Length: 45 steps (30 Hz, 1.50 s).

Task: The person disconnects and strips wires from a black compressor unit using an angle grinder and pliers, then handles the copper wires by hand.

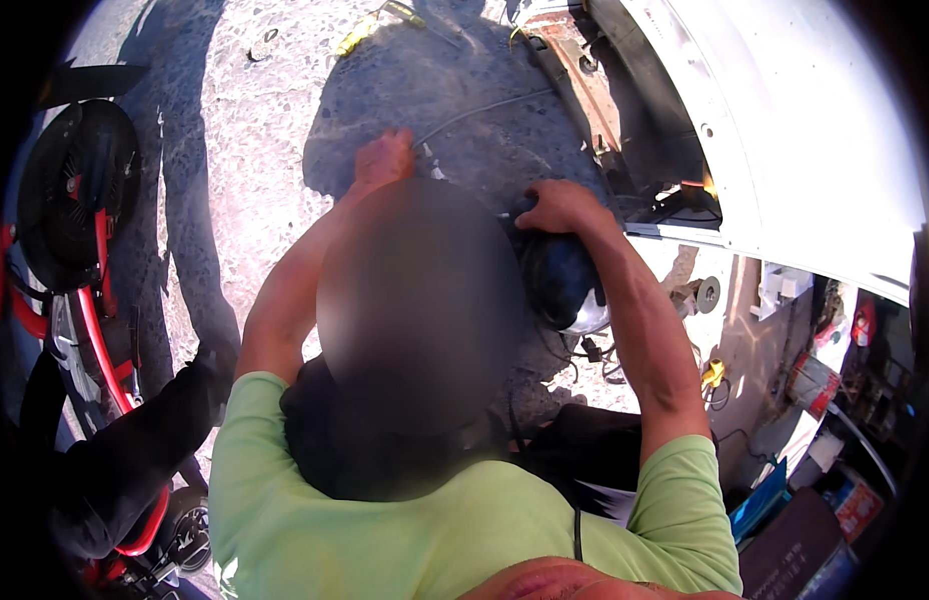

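Note:
Ahead on the shaded ground, my left hand point(384, 158) is closed at the near end of a thin grey cable point(484, 108), which runs off to the right toward an open cavity. My right hand point(564, 207) curls over a dark grip on top of a black, glossy, rounded object point(562, 280) whose kind I cannot make out. My right forearm covers part of that object. A large blurred oval patch fills the middle of the view and hides what lies between my arms.
At right stands a white panel point(814, 120) beside a dark open frame point(634, 90). A red two-wheeler point(99, 340) and a dark-trousered leg point(134, 460) are at left. Yellow items point(356, 35) lie at the far side. Cables point(589, 350) and mixed clutter point(814, 385) sit to the right.

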Each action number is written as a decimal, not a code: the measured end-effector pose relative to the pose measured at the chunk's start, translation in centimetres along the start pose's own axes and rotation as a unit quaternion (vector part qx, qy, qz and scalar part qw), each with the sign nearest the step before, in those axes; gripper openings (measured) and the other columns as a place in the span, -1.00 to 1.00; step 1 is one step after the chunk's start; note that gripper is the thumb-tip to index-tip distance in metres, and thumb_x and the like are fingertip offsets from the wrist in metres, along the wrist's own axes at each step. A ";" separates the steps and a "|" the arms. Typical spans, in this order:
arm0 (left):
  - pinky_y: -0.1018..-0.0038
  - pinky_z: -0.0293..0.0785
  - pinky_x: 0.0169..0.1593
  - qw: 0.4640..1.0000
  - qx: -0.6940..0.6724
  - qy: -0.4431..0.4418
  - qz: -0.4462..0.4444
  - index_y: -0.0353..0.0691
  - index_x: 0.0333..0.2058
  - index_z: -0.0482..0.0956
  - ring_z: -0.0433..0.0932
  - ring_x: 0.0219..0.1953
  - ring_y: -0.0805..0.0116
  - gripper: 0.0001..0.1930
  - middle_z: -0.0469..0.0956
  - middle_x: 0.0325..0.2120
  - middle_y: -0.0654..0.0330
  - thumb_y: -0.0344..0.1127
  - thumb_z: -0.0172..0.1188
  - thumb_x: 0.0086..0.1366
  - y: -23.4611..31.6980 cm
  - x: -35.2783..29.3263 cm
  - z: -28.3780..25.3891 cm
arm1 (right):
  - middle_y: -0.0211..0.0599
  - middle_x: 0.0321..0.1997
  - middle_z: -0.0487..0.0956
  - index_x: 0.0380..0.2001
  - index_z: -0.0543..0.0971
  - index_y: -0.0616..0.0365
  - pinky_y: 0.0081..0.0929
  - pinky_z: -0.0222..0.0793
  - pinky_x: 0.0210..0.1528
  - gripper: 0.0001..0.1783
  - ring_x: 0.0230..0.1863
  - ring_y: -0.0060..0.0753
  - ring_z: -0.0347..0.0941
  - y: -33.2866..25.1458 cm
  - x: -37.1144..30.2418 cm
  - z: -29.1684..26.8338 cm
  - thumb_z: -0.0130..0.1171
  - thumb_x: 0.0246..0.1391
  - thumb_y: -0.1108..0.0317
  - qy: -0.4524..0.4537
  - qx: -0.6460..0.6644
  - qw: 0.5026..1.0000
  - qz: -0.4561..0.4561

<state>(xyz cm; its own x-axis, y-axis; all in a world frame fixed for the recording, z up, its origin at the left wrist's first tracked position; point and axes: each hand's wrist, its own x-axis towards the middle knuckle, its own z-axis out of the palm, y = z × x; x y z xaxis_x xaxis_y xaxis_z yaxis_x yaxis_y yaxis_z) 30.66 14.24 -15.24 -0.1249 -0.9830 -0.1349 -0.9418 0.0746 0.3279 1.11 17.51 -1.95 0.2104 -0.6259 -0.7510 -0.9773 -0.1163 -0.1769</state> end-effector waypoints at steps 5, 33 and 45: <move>0.02 0.56 -0.13 0.991 -0.077 -0.100 -0.038 -0.23 -0.23 0.63 0.69 -0.18 -0.12 -0.72 0.67 -0.35 -0.10 -0.19 0.30 0.15 0.5 -1.6 -2.1 | 0.00 0.26 0.56 0.22 0.58 0.06 -0.16 0.34 0.34 -0.18 0.32 0.05 0.44 -0.5 -1.1 0.3 0.38 -0.07 -0.16 -0.006 0.008 1.000 -0.005; 0.06 0.41 0.14 0.454 -0.883 -0.113 -0.042 -0.12 -0.18 0.52 0.50 -0.32 0.35 -0.84 0.50 -0.46 0.28 -0.19 0.12 0.51 -5.6 -23.7 -8.8 | 0.02 0.22 0.59 0.19 0.60 0.09 -0.16 0.35 0.31 -0.21 0.29 0.06 0.46 -1.4 -2.1 0.7 0.38 -0.07 -0.12 0.010 0.006 1.000 -0.006; 0.24 0.36 0.28 0.569 -0.719 -0.398 0.033 -0.19 -0.28 0.65 0.56 -0.07 0.23 -0.85 0.58 -0.20 0.12 -0.24 0.30 0.36 -0.1 -24.0 -13.2 | 0.04 0.12 0.65 0.11 0.62 0.24 -0.21 0.43 0.17 -0.38 0.16 0.03 0.57 -0.4 -1.5 2.0 0.18 0.22 -0.08 0.167 0.215 0.959 -0.082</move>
<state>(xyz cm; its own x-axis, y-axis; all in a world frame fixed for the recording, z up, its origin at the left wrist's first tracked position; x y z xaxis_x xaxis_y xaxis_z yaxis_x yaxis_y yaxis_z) 37.88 35.57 0.27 -0.7860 -0.5556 -0.2709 0.2305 -0.6701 0.7055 1.27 19.99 -2.01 0.2721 -0.8463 -0.4580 -0.8166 0.0487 -0.5752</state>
